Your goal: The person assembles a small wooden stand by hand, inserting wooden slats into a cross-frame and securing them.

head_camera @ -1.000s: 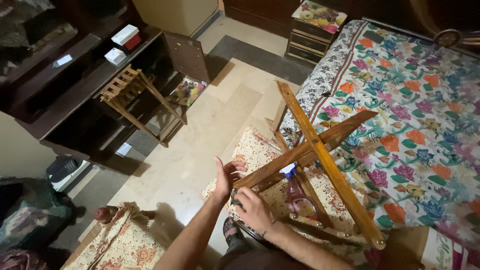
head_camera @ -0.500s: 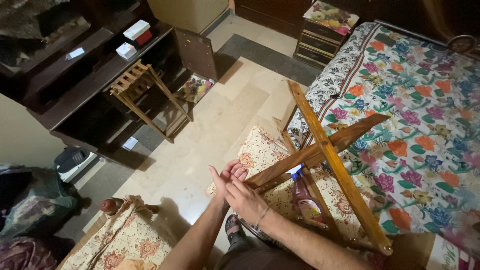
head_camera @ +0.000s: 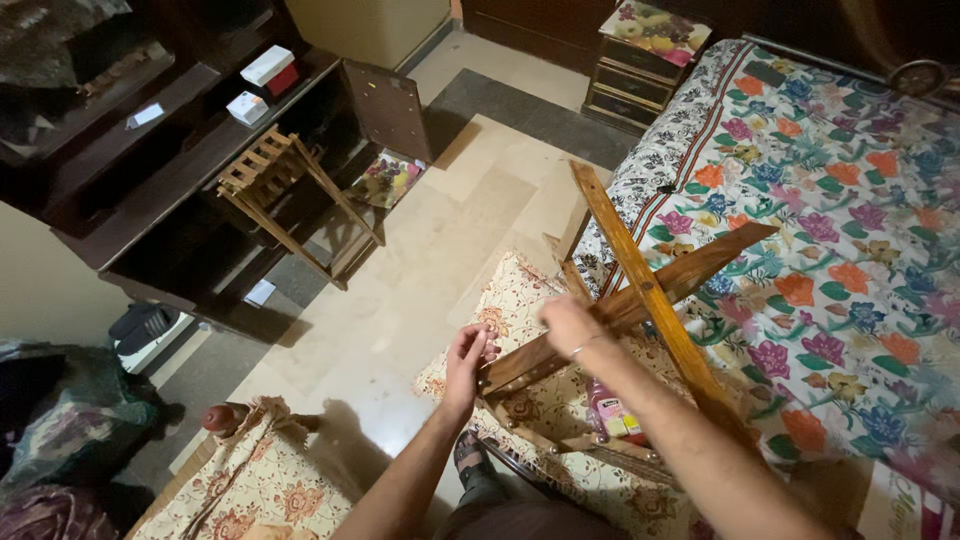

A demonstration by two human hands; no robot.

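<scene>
A wooden folding frame (head_camera: pixel 650 290) of crossed brown slats stands in front of me, leaning by the bed. My left hand (head_camera: pixel 468 358) is at the lower end of one slat, fingers curled against the wood there. My right hand (head_camera: pixel 568 325) is blurred and sits on the same slat near the crossing; whether it grips the wood I cannot tell. A pink spray bottle (head_camera: pixel 610 412) stands under the frame on a floral cushion (head_camera: pixel 520 300).
A bed with a flowered cover (head_camera: pixel 830 230) fills the right side. Another wooden folding stand (head_camera: pixel 285 190) leans against a dark shelf unit (head_camera: pixel 130 170) at left. A small drawer chest (head_camera: pixel 645 70) stands at the back. A patterned cloth (head_camera: pixel 250 480) lies bottom left.
My right hand has moved up the slat from beside the left hand toward the crossing. The camera view has shifted a little; the frame has stayed put.
</scene>
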